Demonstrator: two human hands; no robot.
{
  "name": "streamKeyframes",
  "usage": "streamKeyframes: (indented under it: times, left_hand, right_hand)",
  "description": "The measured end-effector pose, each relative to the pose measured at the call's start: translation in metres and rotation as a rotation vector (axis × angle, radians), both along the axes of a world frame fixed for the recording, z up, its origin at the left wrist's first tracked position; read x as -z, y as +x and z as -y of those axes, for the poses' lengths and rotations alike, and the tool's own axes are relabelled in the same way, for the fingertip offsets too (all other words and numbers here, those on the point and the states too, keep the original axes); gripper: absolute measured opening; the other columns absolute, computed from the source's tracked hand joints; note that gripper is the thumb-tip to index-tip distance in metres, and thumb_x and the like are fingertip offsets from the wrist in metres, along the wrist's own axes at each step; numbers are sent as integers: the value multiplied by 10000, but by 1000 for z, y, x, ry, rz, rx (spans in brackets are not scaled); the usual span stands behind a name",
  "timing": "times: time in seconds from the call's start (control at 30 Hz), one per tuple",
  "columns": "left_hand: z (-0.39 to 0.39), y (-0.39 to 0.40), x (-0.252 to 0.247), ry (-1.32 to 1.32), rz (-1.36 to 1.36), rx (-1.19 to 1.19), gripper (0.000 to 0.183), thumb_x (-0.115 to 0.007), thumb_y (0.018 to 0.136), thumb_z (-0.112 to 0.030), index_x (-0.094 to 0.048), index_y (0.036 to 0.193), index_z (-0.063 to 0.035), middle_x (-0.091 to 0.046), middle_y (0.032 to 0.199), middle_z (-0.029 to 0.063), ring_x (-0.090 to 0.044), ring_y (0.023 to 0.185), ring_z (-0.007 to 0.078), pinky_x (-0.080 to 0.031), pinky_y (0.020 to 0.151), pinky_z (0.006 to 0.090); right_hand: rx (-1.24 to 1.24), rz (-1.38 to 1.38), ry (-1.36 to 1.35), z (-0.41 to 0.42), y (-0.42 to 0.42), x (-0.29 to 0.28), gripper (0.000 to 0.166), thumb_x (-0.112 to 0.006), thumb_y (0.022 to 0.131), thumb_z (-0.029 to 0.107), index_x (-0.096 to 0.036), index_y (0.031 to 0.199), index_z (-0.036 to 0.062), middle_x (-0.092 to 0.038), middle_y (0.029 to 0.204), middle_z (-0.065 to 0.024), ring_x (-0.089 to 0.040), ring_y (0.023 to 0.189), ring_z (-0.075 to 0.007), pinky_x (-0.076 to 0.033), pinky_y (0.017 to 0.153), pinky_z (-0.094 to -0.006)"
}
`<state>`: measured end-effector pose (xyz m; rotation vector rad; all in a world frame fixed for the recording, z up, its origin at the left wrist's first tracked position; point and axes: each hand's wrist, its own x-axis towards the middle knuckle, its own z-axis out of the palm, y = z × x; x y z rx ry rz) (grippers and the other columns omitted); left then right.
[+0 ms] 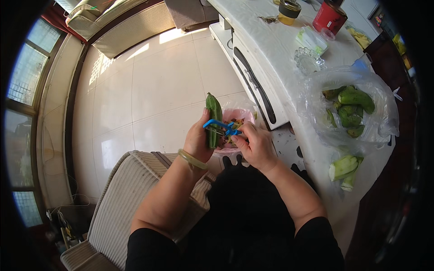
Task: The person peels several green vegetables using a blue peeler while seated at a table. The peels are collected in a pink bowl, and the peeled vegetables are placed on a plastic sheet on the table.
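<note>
My left hand (198,137) holds a long green ridged gourd (213,105) roughly upright, thumb along its side. A blue-handled peeler (217,124) is in my right hand (254,144), its metal blade at the lower part of the gourd. Just behind and below the hands is a waste bin lined with a pink plastic bag (249,116), with peelings and scraps inside. On the table at the right, an open clear plastic bag (310,105) contains several green gourds (356,98). Pale peeled gourd pieces (344,167) lie beside that bag, nearer to me.
A white-covered table (281,67) runs along my right, bearing a glass dish (308,60), a tissue pack (311,40), a red canister (329,17) and a lidded jar (288,12). A ribbed beige cushioned seat (125,189) stands at my left. A sofa (135,27) is farther off.
</note>
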<state>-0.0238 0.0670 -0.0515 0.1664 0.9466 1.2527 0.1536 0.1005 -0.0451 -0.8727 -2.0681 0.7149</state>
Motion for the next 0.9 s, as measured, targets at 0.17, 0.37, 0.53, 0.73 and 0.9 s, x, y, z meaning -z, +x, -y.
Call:
streamKeyframes:
  times: [0.17,0.37,0.53,0.73,0.9]
  left_hand:
    - [-5,-3,9,41,-63,-75,376,-486,935,-411,-556,1007,-49,-610,808,76,-602,707,186,-478,583,306]
    - [-7,-6,26,-123,-369,-137,295,-616,867,-308,-542,964,-40,-559,754,59,-560,664,167,-440,567,289]
    - [-12,-7,64,-291,-574,-148,273,-728,748,-178,-545,869,-16,-550,691,62,-544,584,160,-424,536,278]
    - [-55,-39,109,-422,-771,-187,194,-642,745,-88,-524,876,-8,-553,732,74,-577,623,188,-481,541,315]
    - [-67,-66,160,-621,-728,-413,150,-606,769,-89,-524,866,-11,-557,742,82,-573,628,189,-478,527,318]
  right_hand:
    - [13,-52,-389,-9,7,24,315,-652,841,333,-557,872,34,-616,738,-102,-604,649,-283,-470,582,-355]
    - [-52,-75,-717,-16,-3,69,341,-704,771,288,-562,875,-4,-613,787,-140,-592,719,-281,-461,679,-356]
    - [-90,-36,-867,-7,-16,89,274,-695,723,218,-554,828,7,-595,757,-155,-588,732,-319,-449,693,-383]
    - [2,0,-878,-27,-8,127,236,-664,739,218,-552,807,23,-573,709,-155,-560,691,-343,-441,658,-400]
    - [66,-22,-985,-50,-2,151,215,-629,774,217,-550,783,18,-569,671,-108,-565,652,-264,-442,637,-366]
